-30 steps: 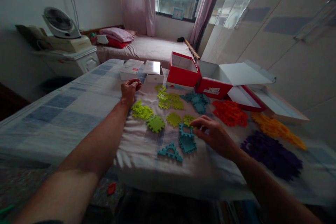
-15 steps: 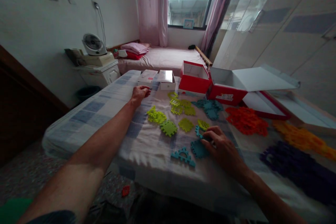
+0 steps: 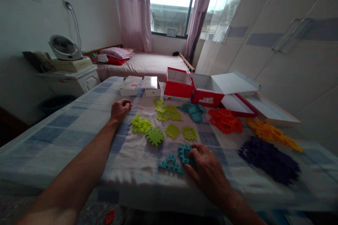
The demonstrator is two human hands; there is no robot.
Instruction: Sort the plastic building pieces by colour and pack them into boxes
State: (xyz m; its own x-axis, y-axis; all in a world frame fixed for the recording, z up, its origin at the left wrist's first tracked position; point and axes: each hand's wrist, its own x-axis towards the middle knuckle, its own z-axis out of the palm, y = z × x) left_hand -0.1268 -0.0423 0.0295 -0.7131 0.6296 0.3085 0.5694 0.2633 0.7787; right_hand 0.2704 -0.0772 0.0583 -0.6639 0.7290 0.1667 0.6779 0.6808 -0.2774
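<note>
My right hand [image 3: 207, 169] lies on the bed near its front edge, fingers curled over a teal square puzzle piece [image 3: 184, 153]. A teal triangle piece [image 3: 170, 164] sits just left of it. My left hand [image 3: 120, 109] rests further back on the checked sheet [image 3: 66, 119], fingers curled in a loose fist with nothing visible in them, beside a heap of lime-green pieces [image 3: 141, 124]. More green pieces [image 3: 155, 136] lie between the two hands.
Heaps of teal [image 3: 194, 110], orange [image 3: 225, 121], yellow [image 3: 271, 133] and purple pieces [image 3: 268, 160] spread to the right. Open red boxes [image 3: 179, 86] and white boxes [image 3: 137, 86] stand behind. A fan [image 3: 63, 46] sits on a cabinet at left.
My right hand has drawn back toward the front edge with the teal square pieces beneath it. The left hand has stayed in place. The camera view has shifted.
</note>
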